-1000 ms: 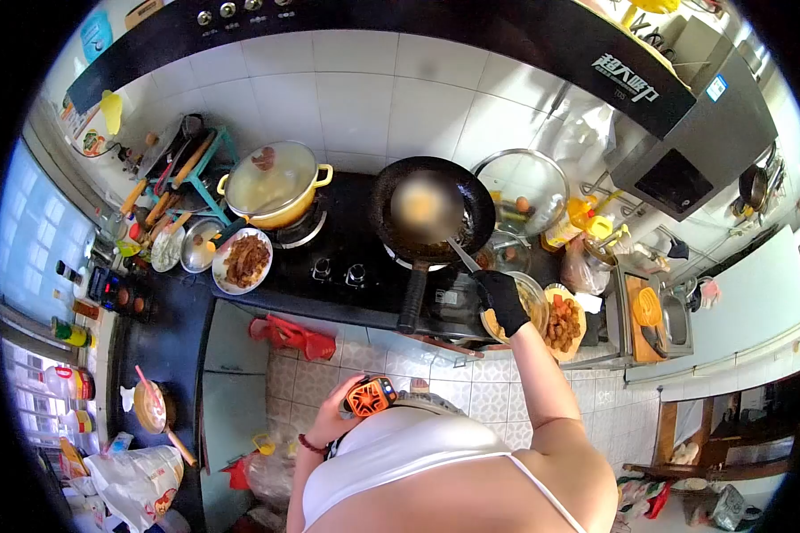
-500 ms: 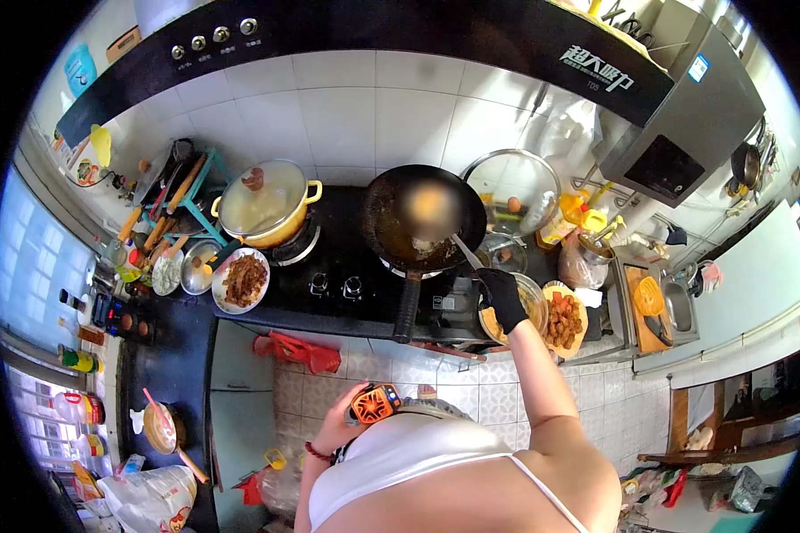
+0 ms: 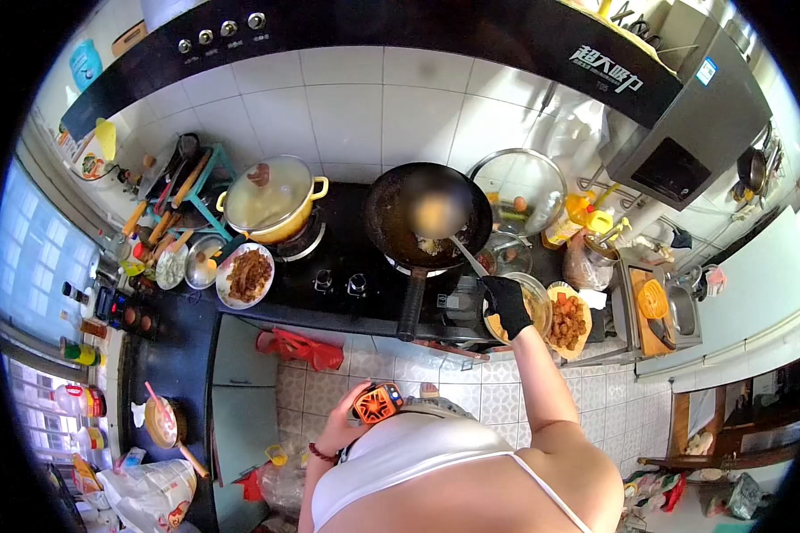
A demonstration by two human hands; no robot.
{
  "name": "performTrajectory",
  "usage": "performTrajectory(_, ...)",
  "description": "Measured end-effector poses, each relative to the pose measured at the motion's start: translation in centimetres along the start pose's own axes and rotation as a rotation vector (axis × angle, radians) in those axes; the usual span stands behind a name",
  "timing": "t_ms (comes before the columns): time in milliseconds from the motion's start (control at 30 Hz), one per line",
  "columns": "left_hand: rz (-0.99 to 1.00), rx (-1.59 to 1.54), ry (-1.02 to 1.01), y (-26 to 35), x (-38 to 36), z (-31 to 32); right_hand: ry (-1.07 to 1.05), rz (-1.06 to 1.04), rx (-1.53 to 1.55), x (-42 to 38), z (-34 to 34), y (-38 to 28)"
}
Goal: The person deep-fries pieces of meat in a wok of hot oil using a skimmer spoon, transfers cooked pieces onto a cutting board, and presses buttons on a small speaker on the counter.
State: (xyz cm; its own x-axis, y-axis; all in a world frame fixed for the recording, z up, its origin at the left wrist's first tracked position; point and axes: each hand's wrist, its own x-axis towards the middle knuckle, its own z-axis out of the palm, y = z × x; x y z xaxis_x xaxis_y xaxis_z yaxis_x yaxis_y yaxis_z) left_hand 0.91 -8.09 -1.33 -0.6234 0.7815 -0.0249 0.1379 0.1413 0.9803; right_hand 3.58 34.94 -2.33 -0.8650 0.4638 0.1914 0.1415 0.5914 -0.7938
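Observation:
In a black glove, my right hand [image 3: 507, 304] closes round the grip of a long metal cooking utensil [image 3: 468, 254]. The utensil slants down into a black wok [image 3: 389, 218] on the right burner; its head is lost in a blurred patch. Yellowish food [image 3: 437, 213] lies in the wok under that blur, with dark oil around it. Below my gloved hand is a glass bowl [image 3: 537, 298], partly covered by it. My bare left hand [image 3: 338, 426] holds an orange-and-black device [image 3: 378, 404] with a grille-like face against my waist, away from the stove.
A lidded yellow pot [image 3: 271, 204] stands on the left burner, beside a plate of browned meat [image 3: 247, 275]. Right of the wok are a glass lid [image 3: 520, 191], a plate of diced food [image 3: 567, 322] and an oil bottle [image 3: 567, 222]. The range hood [image 3: 418, 27] overhangs the stove.
The camera view has shifted slightly. The yellowish food in the wok sits a little nearer the wok's handle. Both hands keep their holds.

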Motion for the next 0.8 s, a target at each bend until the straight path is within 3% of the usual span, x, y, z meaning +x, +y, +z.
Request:
performTrajectory(67, 0.006, 0.005, 0.010, 0.0, -0.1, 0.1, -0.012, 0.073, -0.035, 0.0, 0.3, 2.6)
performTrajectory(167, 0.003, -0.011, 0.020, 0.0, -0.2, 0.2, -0.005, -0.007, -0.286, 0.6, -0.8, 2.0)
performTrajectory(200, 0.002, -0.005, 0.022, -0.1, -0.2, 0.2, 0.037, -0.202, -0.475, 0.8, -1.7, 2.2)
performTrajectory(267, 0.019, 0.017, 0.032, -0.1, -0.3, 0.1, 0.082, 0.150, -0.177, 1.7, -2.2, 2.5)
performTrajectory(300, 0.016, 0.025, 0.037, 0.1, -0.3, 0.1, 0.044, -0.057, -0.409, 2.0, -3.7, 0.1)
performTrajectory(367, 0.013, 0.041, 0.045, 0.4, -0.4, 0.1, 0.051, 0.453, -0.186, 3.2, -5.4, -6.5)
performTrajectory(467, 0.013, 0.067, 0.016, -0.3, -0.5, 0.0, 0.226, -0.173, -0.665, 5.3, -5.7, -1.0)
performTrajectory(667, 0.039, 0.017, -0.002, -2.0, -1.2, -0.1, 0.036, 0.032, -0.718, 5.5, -5.9, -2.5)
performTrajectory(767, 0.071, 0.036, 0.031, -2.0, -1.5, 0.0, -0.136, 0.385, -0.323, 4.8, -5.8, -5.9)
performTrajectory(800, 0.057, 0.012, 0.030, -1.9, -1.6, 0.0, -0.139, 0.150, -0.468, 5.4, -4.8, -0.9)
